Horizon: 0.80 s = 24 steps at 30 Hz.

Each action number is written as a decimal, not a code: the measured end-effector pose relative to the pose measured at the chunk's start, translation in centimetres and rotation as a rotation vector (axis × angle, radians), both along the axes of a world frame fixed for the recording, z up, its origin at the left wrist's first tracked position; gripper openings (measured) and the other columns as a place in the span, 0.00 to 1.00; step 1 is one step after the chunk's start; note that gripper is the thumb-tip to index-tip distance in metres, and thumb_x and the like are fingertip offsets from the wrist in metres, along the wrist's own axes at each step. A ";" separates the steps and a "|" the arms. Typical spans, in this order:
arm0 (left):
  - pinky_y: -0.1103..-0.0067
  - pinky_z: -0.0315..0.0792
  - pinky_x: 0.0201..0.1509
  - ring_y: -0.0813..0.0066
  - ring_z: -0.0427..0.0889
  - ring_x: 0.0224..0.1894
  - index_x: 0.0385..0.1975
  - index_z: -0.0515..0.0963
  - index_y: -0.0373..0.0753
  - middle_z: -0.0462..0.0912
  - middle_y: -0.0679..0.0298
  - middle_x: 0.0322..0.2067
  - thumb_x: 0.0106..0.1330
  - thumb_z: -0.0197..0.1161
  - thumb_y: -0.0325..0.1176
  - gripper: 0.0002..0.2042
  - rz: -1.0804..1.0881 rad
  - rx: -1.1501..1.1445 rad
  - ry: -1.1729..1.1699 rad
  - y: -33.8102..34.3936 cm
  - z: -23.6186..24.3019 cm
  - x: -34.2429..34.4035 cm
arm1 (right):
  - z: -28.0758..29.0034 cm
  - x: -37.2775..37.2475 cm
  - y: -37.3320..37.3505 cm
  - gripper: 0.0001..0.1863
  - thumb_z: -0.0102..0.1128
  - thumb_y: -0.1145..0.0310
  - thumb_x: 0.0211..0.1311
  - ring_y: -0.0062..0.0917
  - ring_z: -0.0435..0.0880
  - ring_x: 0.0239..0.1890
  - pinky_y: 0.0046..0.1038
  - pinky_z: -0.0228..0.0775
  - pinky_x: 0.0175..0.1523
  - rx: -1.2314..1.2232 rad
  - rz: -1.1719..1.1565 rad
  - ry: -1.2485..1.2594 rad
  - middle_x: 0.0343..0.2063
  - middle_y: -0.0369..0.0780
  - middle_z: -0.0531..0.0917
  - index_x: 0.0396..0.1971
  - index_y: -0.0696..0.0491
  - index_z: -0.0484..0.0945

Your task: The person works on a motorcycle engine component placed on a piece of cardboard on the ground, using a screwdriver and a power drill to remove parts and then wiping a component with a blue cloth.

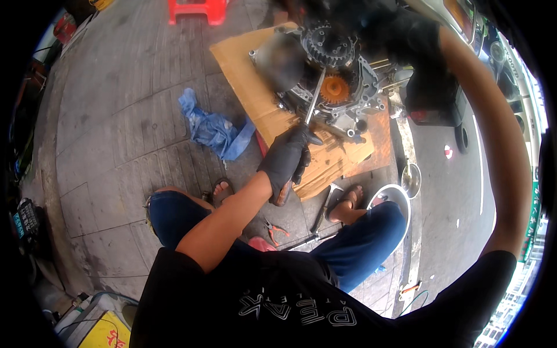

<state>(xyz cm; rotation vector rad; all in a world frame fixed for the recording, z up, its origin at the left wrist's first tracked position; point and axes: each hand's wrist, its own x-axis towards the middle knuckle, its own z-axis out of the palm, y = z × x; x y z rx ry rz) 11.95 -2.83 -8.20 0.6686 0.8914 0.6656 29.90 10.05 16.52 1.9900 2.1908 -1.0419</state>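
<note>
Engine on cardboard, left hand gripping a screwdriver

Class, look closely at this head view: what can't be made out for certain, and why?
Right hand: head view; dark blur hides its grip and anything it may hold.
Long metal tool: head view; the left hand covers its gripped part.
Engine casing: head view; a blurred patch hides part of its left side.
White basin: head view; the right knee hides part of its inside.
Red stool: head view; cut off by the top edge.
</note>
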 end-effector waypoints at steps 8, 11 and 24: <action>0.82 0.61 0.11 0.80 0.66 0.10 0.43 0.76 0.37 0.71 0.67 0.15 0.77 0.43 0.45 0.19 0.031 -0.052 -0.157 -0.3 -0.7 1.1 | 0.3 0.2 0.1 0.18 0.60 0.70 0.57 0.17 0.72 0.31 0.23 0.67 0.38 -0.010 -0.008 -0.005 0.32 0.30 0.80 0.49 0.47 0.81; 0.82 0.61 0.09 0.79 0.67 0.09 0.44 0.76 0.38 0.72 0.67 0.14 0.77 0.41 0.49 0.21 0.013 -0.107 -0.307 -0.2 -0.6 1.3 | 0.3 0.2 0.4 0.18 0.61 0.70 0.57 0.18 0.72 0.31 0.23 0.67 0.38 -0.014 -0.017 -0.007 0.32 0.30 0.80 0.49 0.48 0.81; 0.83 0.62 0.13 0.79 0.66 0.11 0.50 0.75 0.40 0.68 0.69 0.14 0.75 0.47 0.49 0.20 0.097 -0.293 -0.665 0.1 0.1 5.6 | 0.3 0.3 0.5 0.17 0.63 0.68 0.57 0.18 0.72 0.32 0.24 0.68 0.39 -0.061 -0.106 -0.043 0.33 0.30 0.81 0.48 0.48 0.82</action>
